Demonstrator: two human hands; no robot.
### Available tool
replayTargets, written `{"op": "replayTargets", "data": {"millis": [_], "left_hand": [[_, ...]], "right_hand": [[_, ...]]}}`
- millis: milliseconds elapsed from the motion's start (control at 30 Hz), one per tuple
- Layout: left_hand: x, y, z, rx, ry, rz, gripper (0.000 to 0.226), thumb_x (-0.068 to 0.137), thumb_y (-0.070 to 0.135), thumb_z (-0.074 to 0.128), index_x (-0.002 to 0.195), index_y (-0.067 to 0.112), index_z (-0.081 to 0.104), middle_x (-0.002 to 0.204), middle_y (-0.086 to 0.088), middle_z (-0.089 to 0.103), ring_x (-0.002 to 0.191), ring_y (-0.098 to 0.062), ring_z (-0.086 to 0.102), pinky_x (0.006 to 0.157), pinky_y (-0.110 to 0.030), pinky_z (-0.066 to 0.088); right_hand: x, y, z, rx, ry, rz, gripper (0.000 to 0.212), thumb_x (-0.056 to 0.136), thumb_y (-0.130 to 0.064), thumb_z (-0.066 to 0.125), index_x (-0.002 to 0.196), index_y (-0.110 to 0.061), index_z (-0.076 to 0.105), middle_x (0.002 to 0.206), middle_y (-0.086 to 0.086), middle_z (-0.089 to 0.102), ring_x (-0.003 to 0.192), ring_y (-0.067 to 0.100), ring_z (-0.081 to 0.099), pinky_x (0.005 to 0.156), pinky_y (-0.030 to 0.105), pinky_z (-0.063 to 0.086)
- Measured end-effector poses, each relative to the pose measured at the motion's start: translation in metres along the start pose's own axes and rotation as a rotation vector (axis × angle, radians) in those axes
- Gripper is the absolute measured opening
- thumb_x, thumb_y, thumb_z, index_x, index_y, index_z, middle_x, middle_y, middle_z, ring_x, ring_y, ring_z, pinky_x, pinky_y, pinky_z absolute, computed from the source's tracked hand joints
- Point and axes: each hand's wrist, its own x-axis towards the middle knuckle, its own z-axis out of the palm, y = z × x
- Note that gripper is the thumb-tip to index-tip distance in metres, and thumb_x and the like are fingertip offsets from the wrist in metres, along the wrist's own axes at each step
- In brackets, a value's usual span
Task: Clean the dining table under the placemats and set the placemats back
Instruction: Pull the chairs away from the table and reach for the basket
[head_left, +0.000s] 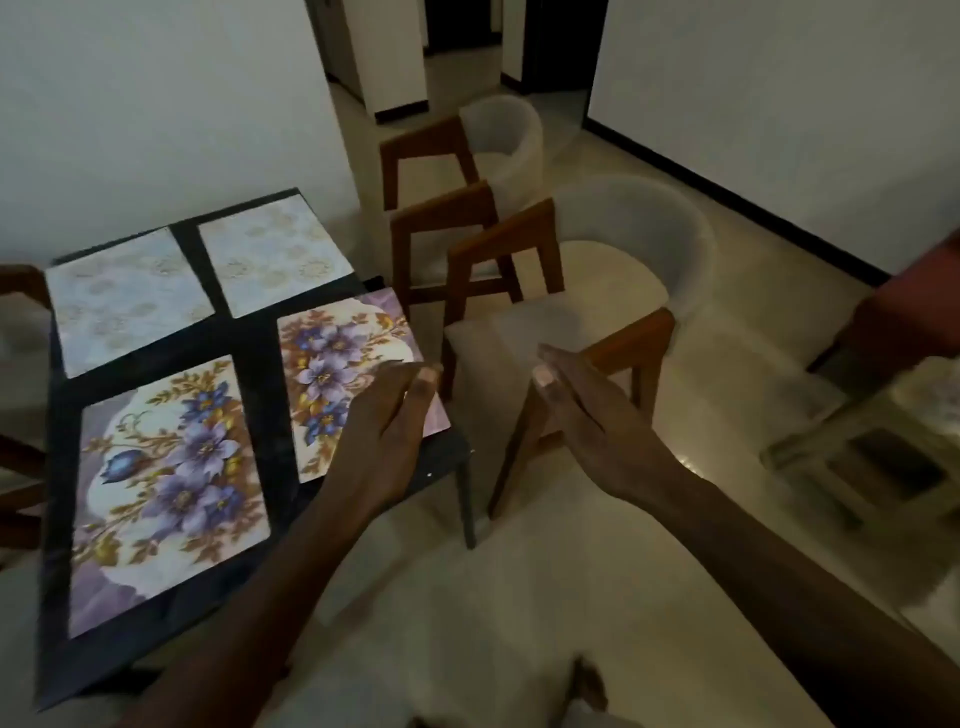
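Your left hand, fingers straight and holding nothing, sits over the right edge of the near-right mat — seemingly to square it on the bench. Your right hand hovers open and empty, off the bench, above a chair.

No text, label, brand or number can be read anywhere.

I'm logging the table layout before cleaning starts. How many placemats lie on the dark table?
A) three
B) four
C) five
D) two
B: the far left pale placemat, far right pale placemat, near left floral placemat and near right floral placemat all lie flat on the table, apart from one another.
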Motion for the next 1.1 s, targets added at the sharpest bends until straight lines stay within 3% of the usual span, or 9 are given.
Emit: {"op": "replayTargets", "data": {"millis": [100,200,267,467,600,667,900,1000,1100], "left_hand": [[0.008,0.032,0.043,0.025,-0.028,-0.005,0.027,0.107,0.052,0.041,0.097,0.04,0.064,0.09,0.015,0.062,0.085,0.018,0.057,0.075,-0.01,0.042],[0.024,0.058,0.097,0.026,-0.05,-0.024,0.037,0.107,0.056,0.042,0.112,0.031,0.069,0.094,0.017,0.064,0.087,0.008,0.06,0.08,-0.019,0.047],[0.039,0.074,0.13,0.039,-0.055,-0.06,0.031,0.108,0.053,0.042,0.121,0.035,0.065,0.101,0.027,0.059,0.092,0.014,0.057,0.083,-0.009,0.042],[0.075,0.121,0.214,0.003,-0.155,0.04,0.032,0.112,0.042,0.038,0.13,0.032,0.063,0.111,0.031,0.057,0.099,0.031,0.049,0.08,-0.005,0.037],[0.104,0.135,0.255,-0.04,-0.186,0.064,0.032,0.112,0.035,0.04,0.123,0.022,0.067,0.104,0.006,0.06,0.082,0.015,0.054,0.071,0.0,0.042],[0.126,0.136,0.274,-0.049,-0.219,0.043,0.032,0.112,0.038,0.04,0.121,0.026,0.068,0.104,0.002,0.058,0.081,0.005,0.05,0.068,-0.004,0.044],[0.223,0.14,0.349,-0.123,-0.217,-0.052,0.029,0.112,0.039,0.04,0.119,0.035,0.067,0.102,0.015,0.064,0.086,0.022,0.056,0.073,0.002,0.044],[0.265,0.146,0.378,-0.2,-0.23,-0.104,0.036,0.112,0.041,0.041,0.129,0.028,0.07,0.107,0.034,0.062,0.107,0.016,0.058,0.092,-0.011,0.045],[0.316,0.154,0.408,-0.235,-0.223,-0.099,0.036,0.111,0.041,0.043,0.13,0.027,0.071,0.116,0.031,0.066,0.117,0.007,0.06,0.103,-0.025,0.047]], "right_hand": [[-0.001,0.031,-0.035,0.021,0.049,0.036,0.064,0.105,-0.062,0.033,0.159,-0.029,0.037,0.161,-0.01,0.044,0.142,-0.001,0.037,0.116,0.027,0.032],[0.003,0.068,-0.077,0.043,0.061,0.04,0.061,0.107,-0.063,0.033,0.159,-0.032,0.038,0.16,-0.012,0.044,0.144,-0.001,0.038,0.121,0.034,0.035],[0.008,0.093,-0.105,0.058,0.089,0.026,0.061,0.106,-0.066,0.033,0.158,-0.033,0.039,0.159,-0.014,0.046,0.144,0.0,0.04,0.122,0.036,0.036],[0.017,0.139,-0.187,0.107,0.159,0.022,0.027,0.111,-0.046,0.038,0.135,-0.043,0.05,0.118,-0.022,0.066,0.114,-0.019,0.055,0.09,-0.001,0.039],[0.039,0.175,-0.225,0.096,0.157,0.028,0.045,0.109,-0.052,0.038,0.149,-0.034,0.05,0.132,-0.036,0.054,0.125,-0.023,0.046,0.1,-0.001,0.034],[0.055,0.194,-0.241,0.073,0.154,0.049,0.053,0.109,-0.055,0.036,0.154,-0.03,0.046,0.141,-0.03,0.053,0.129,-0.021,0.044,0.103,0.001,0.033],[0.14,0.251,-0.295,0.004,0.096,0.104,0.058,0.106,-0.063,0.033,0.156,-0.035,0.041,0.158,-0.016,0.047,0.141,-0.003,0.042,0.114,0.024,0.035],[0.183,0.268,-0.317,-0.004,0.081,0.116,0.056,0.106,-0.065,0.033,0.155,-0.039,0.042,0.156,-0.018,0.048,0.139,-0.004,0.044,0.114,0.027,0.038],[0.234,0.285,-0.345,0.022,0.09,0.118,0.057,0.106,-0.064,0.034,0.154,-0.035,0.045,0.153,-0.018,0.051,0.137,-0.006,0.047,0.112,0.024,0.04]]}}
